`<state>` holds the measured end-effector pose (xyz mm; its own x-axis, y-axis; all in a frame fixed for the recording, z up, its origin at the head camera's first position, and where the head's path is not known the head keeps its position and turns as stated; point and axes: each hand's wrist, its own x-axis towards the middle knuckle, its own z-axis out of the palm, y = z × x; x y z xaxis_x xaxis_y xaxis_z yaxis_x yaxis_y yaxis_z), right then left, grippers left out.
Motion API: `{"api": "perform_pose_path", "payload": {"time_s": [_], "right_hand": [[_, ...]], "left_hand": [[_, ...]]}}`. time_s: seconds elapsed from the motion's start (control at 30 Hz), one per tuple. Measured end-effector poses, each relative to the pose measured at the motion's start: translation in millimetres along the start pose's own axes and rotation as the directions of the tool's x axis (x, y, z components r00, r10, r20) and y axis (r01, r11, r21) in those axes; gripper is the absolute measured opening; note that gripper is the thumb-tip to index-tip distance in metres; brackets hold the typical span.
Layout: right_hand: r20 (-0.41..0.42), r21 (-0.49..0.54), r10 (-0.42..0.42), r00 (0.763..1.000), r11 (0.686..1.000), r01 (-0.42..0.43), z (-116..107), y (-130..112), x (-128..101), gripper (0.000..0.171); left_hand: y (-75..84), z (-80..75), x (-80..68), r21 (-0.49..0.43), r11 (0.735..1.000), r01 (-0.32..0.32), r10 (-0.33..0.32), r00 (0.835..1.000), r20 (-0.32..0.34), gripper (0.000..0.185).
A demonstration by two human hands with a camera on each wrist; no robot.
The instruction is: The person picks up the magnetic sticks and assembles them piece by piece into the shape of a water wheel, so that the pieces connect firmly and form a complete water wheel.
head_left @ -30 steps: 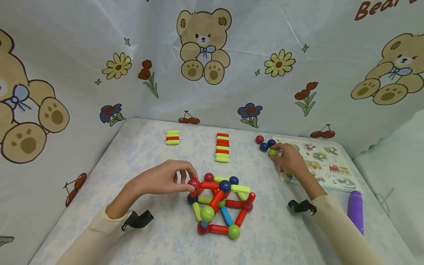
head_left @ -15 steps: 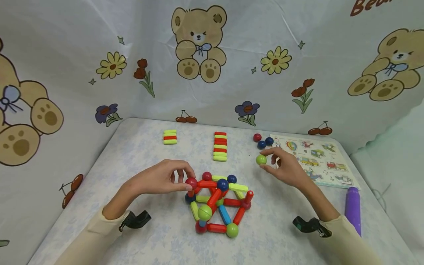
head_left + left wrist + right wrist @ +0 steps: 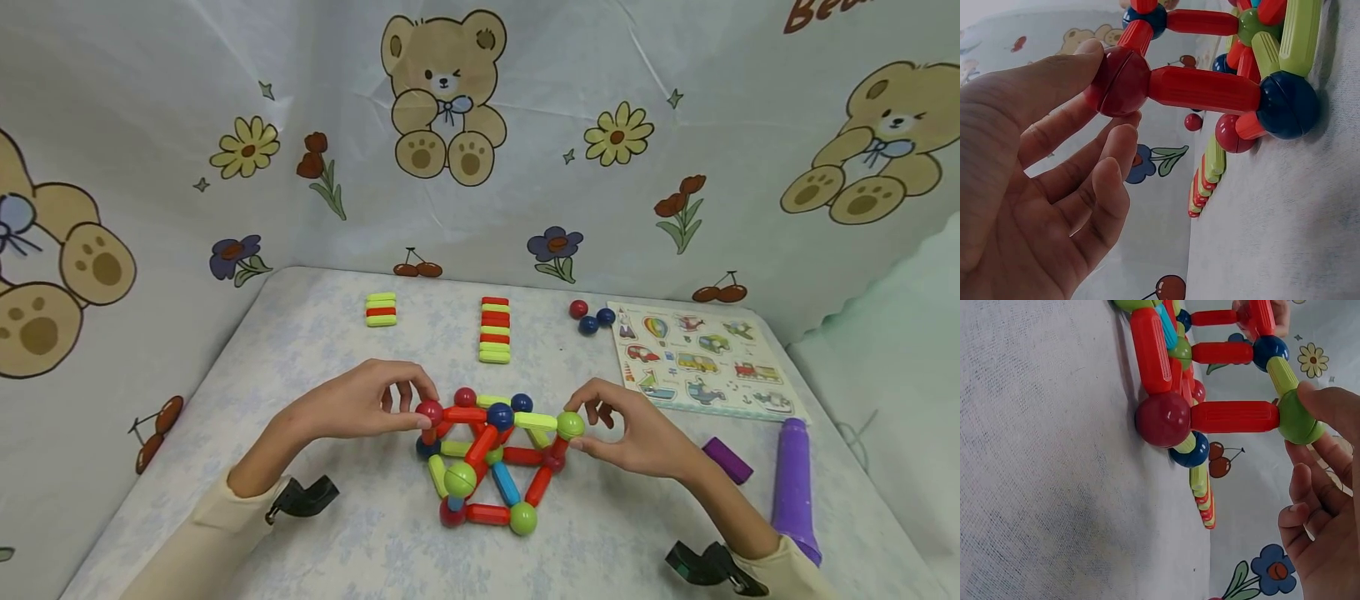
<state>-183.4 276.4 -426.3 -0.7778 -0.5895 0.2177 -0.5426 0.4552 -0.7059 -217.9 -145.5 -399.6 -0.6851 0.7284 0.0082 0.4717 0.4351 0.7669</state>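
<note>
A structure of coloured rods and balls stands on the table, with a blue ball [image 3: 500, 416] at its raised centre. My left hand [image 3: 367, 402] pinches a red ball [image 3: 1124, 82] at its upper left corner, between thumb and fingers. At the upper right corner my right hand [image 3: 626, 425] pinches a green ball [image 3: 1299, 419]. That green ball touches the end of a yellow-green rod [image 3: 536, 422] and sits atop an upright red rod [image 3: 1235, 417], which rises from a dark red ball [image 3: 1164, 420]. Another green ball [image 3: 460, 479] is raised at the front.
Loose red [image 3: 578, 309] and blue balls [image 3: 588, 325] lie at the back right, beside a picture board [image 3: 705, 362]. Two rows of rods [image 3: 495, 330] lie behind the structure. A purple cylinder [image 3: 793, 487] and a short purple piece [image 3: 727, 460] are at the right.
My right hand has carried the green ball from the loose balls, leftward and nearer, onto the structure's upright red rod. The left hand keeps its pinch. A short purple piece now shows beside the right forearm.
</note>
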Motion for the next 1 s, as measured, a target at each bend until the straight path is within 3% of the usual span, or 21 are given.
{"api": "perform_pose_path", "payload": {"time_s": [0.6,0.8,1.0], "right_hand": [[0.025,0.028,-0.045,0.999,0.999,0.044,-3.7,1.1,10.1,0.039],[0.043,-0.056,0.003,0.999,0.998,0.000,-19.8,9.1,44.9,0.027],[0.137,-0.106,0.030,0.990,0.994,-0.016,-15.1,31.0,94.4,0.026]], "left_hand": [[-2.1,-2.8,-2.4,-0.002,1.000,0.007,-0.007,1.000,-0.006,0.023],[-1.3,-2.6,-2.1,0.003,1.000,0.018,-0.018,1.000,0.003,0.023],[0.0,-0.4,-0.2,-0.009,1.000,0.007,-0.007,1.000,0.023,0.023]]}}
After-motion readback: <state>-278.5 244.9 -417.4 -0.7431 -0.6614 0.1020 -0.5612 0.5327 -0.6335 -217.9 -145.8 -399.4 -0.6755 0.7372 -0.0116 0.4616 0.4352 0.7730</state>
